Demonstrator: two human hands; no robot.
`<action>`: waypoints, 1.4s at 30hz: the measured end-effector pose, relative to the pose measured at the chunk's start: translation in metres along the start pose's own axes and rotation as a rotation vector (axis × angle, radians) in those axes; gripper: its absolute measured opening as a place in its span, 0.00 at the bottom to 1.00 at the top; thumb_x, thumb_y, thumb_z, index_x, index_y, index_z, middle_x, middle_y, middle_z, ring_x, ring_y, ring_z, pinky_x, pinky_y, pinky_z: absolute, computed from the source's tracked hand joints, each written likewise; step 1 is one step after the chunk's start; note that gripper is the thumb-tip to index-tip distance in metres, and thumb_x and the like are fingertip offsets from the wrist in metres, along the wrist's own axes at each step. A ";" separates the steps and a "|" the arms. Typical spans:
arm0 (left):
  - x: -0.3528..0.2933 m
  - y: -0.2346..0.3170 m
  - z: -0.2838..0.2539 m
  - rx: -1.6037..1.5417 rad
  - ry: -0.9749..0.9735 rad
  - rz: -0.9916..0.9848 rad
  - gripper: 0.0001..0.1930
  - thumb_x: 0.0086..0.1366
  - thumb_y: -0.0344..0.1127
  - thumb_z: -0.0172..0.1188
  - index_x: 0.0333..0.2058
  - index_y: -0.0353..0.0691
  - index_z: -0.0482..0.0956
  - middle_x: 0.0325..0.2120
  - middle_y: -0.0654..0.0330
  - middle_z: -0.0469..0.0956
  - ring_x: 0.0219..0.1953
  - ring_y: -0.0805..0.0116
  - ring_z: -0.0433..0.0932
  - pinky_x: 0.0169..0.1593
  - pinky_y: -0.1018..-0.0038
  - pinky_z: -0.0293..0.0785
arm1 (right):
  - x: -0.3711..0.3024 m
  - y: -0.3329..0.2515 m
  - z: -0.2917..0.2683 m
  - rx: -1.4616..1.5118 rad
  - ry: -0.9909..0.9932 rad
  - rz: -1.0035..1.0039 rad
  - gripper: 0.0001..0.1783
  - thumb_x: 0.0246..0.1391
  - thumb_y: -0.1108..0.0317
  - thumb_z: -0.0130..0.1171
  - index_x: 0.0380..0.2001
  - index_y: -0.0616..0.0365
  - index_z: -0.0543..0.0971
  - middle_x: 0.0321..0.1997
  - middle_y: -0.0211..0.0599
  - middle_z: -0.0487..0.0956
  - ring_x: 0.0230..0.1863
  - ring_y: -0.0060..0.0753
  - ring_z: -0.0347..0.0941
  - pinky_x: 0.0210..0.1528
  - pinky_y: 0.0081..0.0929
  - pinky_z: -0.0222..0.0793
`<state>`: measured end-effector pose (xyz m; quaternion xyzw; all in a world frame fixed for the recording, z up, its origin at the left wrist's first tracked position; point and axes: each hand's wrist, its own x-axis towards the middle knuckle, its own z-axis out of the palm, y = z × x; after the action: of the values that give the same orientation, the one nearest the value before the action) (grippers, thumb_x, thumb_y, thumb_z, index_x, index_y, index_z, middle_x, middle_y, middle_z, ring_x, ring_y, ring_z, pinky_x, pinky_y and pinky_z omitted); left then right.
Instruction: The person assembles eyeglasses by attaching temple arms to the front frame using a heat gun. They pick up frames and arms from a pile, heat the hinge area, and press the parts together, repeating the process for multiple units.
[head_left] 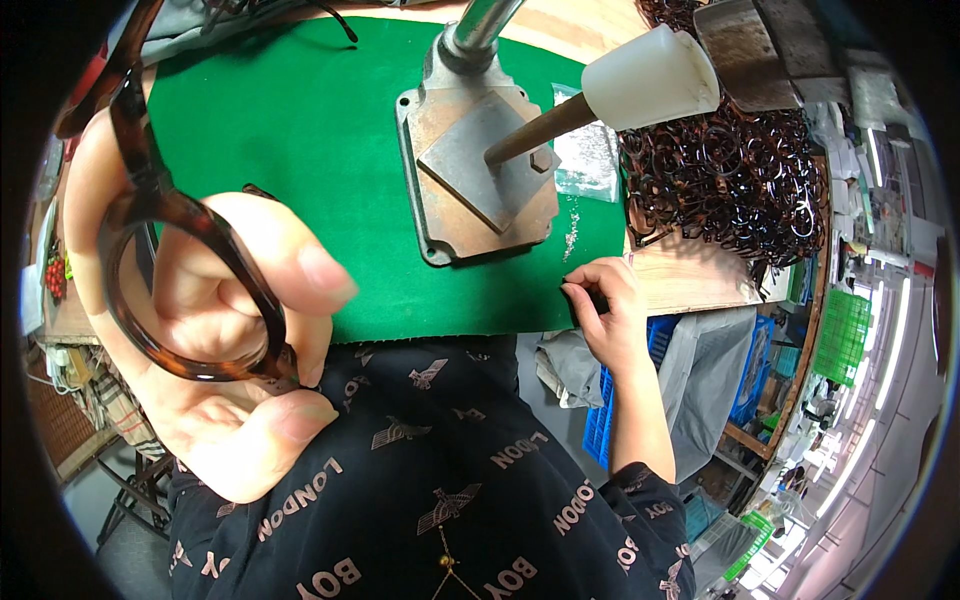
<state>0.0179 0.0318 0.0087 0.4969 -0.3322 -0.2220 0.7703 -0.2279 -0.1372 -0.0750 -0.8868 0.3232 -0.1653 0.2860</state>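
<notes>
A brown tortoiseshell eyeglass frame (200,371) is raised close to me at the left. My left hand (225,420) is closed on it, with the thumb and fingertips meeting at the lower right of the round rim. The rest of the frame runs up past the top of the picture. My right hand (612,312) rests at the right front edge of the green mat (300,110), its fingers curled in a pinch. Whatever lies between those fingertips is too small to tell. Just beyond them is a thin line of tiny clear pieces (571,232).
A metal stand (430,190) with a tilted plate occupies the mat's middle. A white-headed mallet (645,78) slants above it. Right of it lie a clear plastic bag (590,165) and a heap of tortoiseshell frames (725,180). Below the bench are a blue crate (597,425) and grey cloth (705,400).
</notes>
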 end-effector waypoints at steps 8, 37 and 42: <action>0.004 -0.006 -0.001 0.031 -0.050 -0.004 0.52 0.46 0.39 0.70 0.63 0.39 0.43 0.38 0.59 0.68 0.14 0.80 0.57 0.19 0.83 0.53 | -0.003 0.001 0.002 0.053 0.051 0.107 0.06 0.42 0.78 0.59 0.26 0.60 0.74 0.24 0.38 0.71 0.27 0.37 0.67 0.32 0.28 0.62; 0.002 -0.049 0.010 -0.196 -0.521 -0.193 0.45 0.49 0.17 0.59 0.62 0.43 0.44 0.53 0.48 0.63 0.47 0.66 0.70 0.37 0.78 0.72 | 0.015 -0.064 -0.003 0.725 -0.101 0.096 0.04 0.47 0.79 0.54 0.26 0.61 0.70 0.31 0.38 0.73 0.34 0.31 0.69 0.40 0.24 0.64; 0.001 -0.048 0.011 -0.196 -0.566 -0.202 0.43 0.51 0.18 0.60 0.62 0.41 0.43 0.56 0.49 0.60 0.57 0.61 0.64 0.57 0.67 0.64 | 0.048 -0.115 0.007 0.702 -0.072 -0.275 0.03 0.49 0.75 0.56 0.26 0.60 0.71 0.29 0.38 0.74 0.33 0.35 0.71 0.38 0.27 0.66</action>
<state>0.0098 0.0044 -0.0312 0.3692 -0.4593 -0.4577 0.6658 -0.1343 -0.0937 -0.0044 -0.7752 0.1147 -0.2713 0.5588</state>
